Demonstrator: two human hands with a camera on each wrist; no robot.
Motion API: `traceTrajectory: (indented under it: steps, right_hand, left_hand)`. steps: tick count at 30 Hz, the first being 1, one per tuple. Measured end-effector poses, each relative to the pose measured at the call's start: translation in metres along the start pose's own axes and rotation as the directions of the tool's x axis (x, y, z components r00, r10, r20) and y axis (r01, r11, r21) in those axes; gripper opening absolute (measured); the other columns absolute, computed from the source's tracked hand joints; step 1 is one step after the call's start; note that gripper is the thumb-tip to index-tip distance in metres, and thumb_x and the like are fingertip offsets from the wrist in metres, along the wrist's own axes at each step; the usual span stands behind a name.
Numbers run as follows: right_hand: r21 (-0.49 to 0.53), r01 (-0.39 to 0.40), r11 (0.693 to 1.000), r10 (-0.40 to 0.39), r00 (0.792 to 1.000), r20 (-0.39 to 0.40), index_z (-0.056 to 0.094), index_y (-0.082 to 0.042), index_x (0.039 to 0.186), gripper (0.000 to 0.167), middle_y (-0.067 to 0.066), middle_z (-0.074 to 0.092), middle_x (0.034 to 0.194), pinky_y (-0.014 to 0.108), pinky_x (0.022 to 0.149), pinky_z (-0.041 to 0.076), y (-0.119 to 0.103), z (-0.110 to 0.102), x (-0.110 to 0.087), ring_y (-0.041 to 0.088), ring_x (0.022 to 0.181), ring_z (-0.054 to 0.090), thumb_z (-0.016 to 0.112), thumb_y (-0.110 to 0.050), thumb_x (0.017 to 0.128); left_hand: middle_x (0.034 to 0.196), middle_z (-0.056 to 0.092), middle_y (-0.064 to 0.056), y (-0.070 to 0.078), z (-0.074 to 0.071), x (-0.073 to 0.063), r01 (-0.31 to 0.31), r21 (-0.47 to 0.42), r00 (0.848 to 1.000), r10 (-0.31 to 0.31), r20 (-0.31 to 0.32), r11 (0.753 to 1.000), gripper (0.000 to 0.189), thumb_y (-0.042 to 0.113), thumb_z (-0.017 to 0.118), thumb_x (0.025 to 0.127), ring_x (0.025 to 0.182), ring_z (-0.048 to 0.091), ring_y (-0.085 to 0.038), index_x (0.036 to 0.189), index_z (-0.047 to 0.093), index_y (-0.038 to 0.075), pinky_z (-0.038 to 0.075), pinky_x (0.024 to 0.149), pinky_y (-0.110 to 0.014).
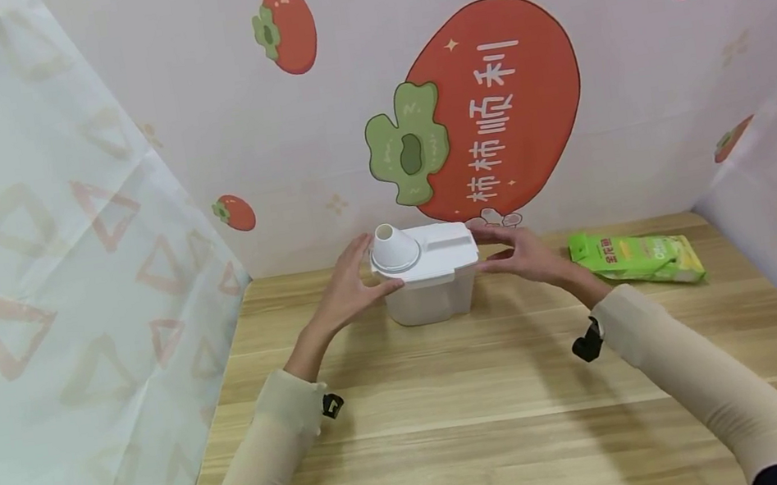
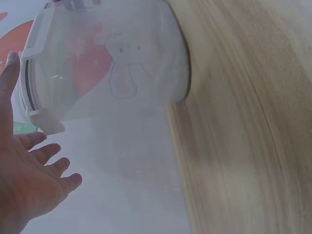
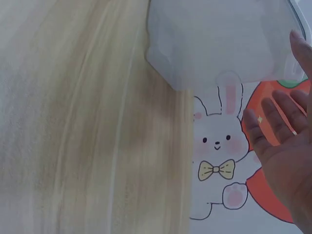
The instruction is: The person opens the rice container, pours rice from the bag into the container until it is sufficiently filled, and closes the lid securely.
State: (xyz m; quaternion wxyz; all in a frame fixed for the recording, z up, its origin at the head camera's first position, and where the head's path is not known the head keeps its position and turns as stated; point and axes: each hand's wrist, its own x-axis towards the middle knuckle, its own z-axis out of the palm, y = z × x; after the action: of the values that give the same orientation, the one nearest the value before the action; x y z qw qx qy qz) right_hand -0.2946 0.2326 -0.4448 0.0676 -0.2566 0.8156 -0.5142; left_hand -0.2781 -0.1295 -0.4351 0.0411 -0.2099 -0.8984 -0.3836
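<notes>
A translucent plastic storage container (image 1: 430, 303) with a white lid (image 1: 436, 259) stands upright on the table, near the back wall. On the left part of the lid is a white cone-shaped, funnel-like piece (image 1: 393, 250), narrow end up. My left hand (image 1: 348, 285) is at the container's left end, thumb in front and fingers behind, relaxed. At the other end my right hand (image 1: 520, 253) spreads its thumb and fingers by the lid's corner. In the left wrist view the fingers (image 2: 46, 152) lie beside the lid clip; the right wrist view shows fairly straight fingers (image 3: 275, 119) beside the container.
A green and yellow packet (image 1: 637, 257) lies to the right of my right hand, close to the back edge of the wooden table (image 1: 460, 431). Patterned sheets stand behind and at both sides; the back sheet (image 1: 253, 129) has persimmon drawings.
</notes>
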Motion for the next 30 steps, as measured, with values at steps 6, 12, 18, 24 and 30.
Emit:
traceTrajectory:
  steps: [6,12,18,24,30]
  right_hand:
    - [-0.028,-0.040,0.999,0.041,0.999,0.017,0.051,-0.006,0.157,0.070,0.019,0.058,0.152,0.047,0.106,0.057,-0.001,-0.007,0.004,0.044,0.140,0.055,0.082,-0.011,0.094]
    - [-0.027,0.047,0.999,-0.046,0.998,0.035,0.050,-0.002,0.156,0.073,0.021,0.059,0.151,0.058,0.106,0.052,-0.002,-0.010,0.011,0.040,0.139,0.056,0.083,-0.004,0.091]
    - [-0.033,0.062,0.998,-0.060,0.997,0.050,0.055,0.003,0.151,0.069,0.023,0.063,0.144,0.063,0.105,0.051,-0.005,-0.013,0.016,0.040,0.131,0.060,0.084,-0.001,0.089]
    - [-0.059,0.022,0.998,-0.020,0.999,0.044,0.060,0.004,0.146,0.063,0.023,0.067,0.138,0.042,0.102,0.059,-0.008,-0.015,0.018,0.036,0.125,0.065,0.085,-0.006,0.089]
    - [-0.055,-0.004,0.998,0.005,1.000,0.015,0.066,0.003,0.140,0.055,0.023,0.070,0.133,0.024,0.093,0.060,-0.007,-0.015,0.020,0.040,0.120,0.068,0.086,-0.007,0.089]
  left_hand:
    - [0.174,0.027,-0.017,-0.003,0.000,0.003,-0.023,0.034,0.999,0.022,0.027,0.999,0.110,0.053,0.085,0.085,0.162,0.020,-0.035,0.166,0.030,0.003,0.021,0.130,-0.056]
    - [0.173,0.028,-0.017,-0.005,0.003,0.003,-0.025,0.018,0.999,0.025,0.020,1.000,0.109,0.052,0.085,0.086,0.161,0.023,-0.034,0.167,0.029,0.005,0.022,0.130,-0.054]
    - [0.165,0.045,-0.011,-0.005,0.007,0.007,-0.101,-0.062,0.995,0.100,-0.017,0.993,0.101,0.045,0.090,0.084,0.155,0.038,-0.028,0.163,0.039,0.009,0.029,0.129,-0.046]
    - [0.161,0.050,-0.010,-0.002,0.007,0.006,-0.070,-0.105,0.998,0.069,-0.015,0.992,0.102,0.044,0.091,0.083,0.152,0.043,-0.027,0.163,0.038,0.009,0.032,0.127,-0.047]
    - [0.161,0.050,-0.012,-0.001,0.008,0.005,-0.028,-0.128,1.000,0.027,-0.008,0.991,0.102,0.044,0.091,0.083,0.152,0.043,-0.030,0.164,0.039,0.009,0.032,0.127,-0.050]
